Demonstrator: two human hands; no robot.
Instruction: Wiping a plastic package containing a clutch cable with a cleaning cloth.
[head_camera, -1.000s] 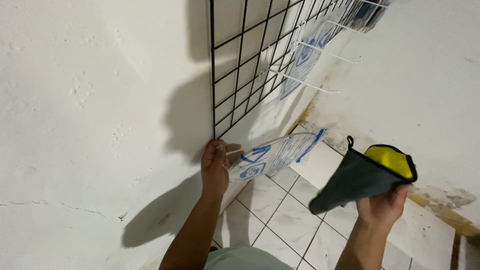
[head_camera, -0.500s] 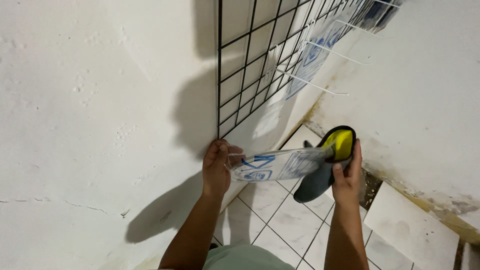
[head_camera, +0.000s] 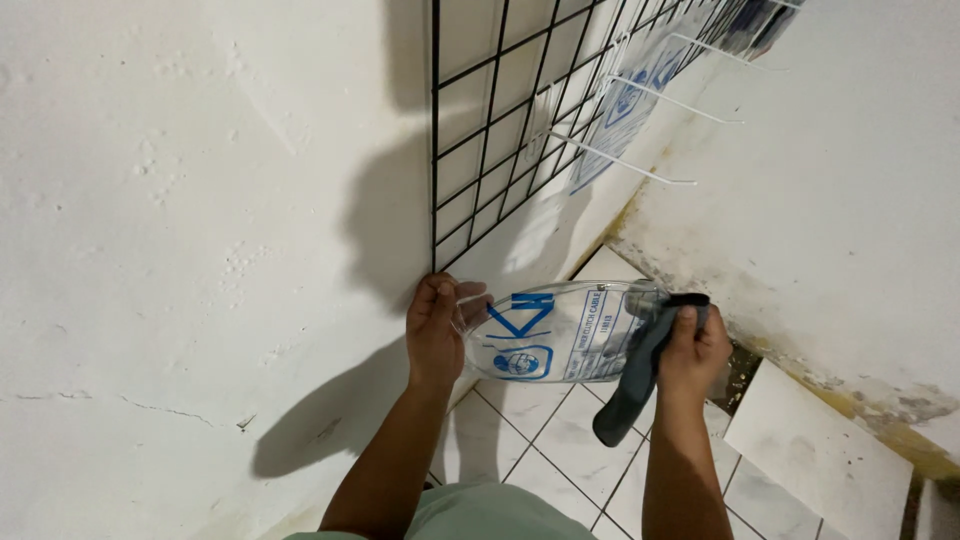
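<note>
We see a clear plastic package (head_camera: 560, 335) with blue printing, lying flat between the hands near the wall. More clear, blue-printed packages (head_camera: 625, 100) hang on white hooks at the wire grid above.

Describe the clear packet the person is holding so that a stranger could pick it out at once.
Below the black wire grid on the white wall, the left hand and right hand hold a clear plastic packet between them. Unlike the packets hanging above, it has a grey cloth against it.
</note>
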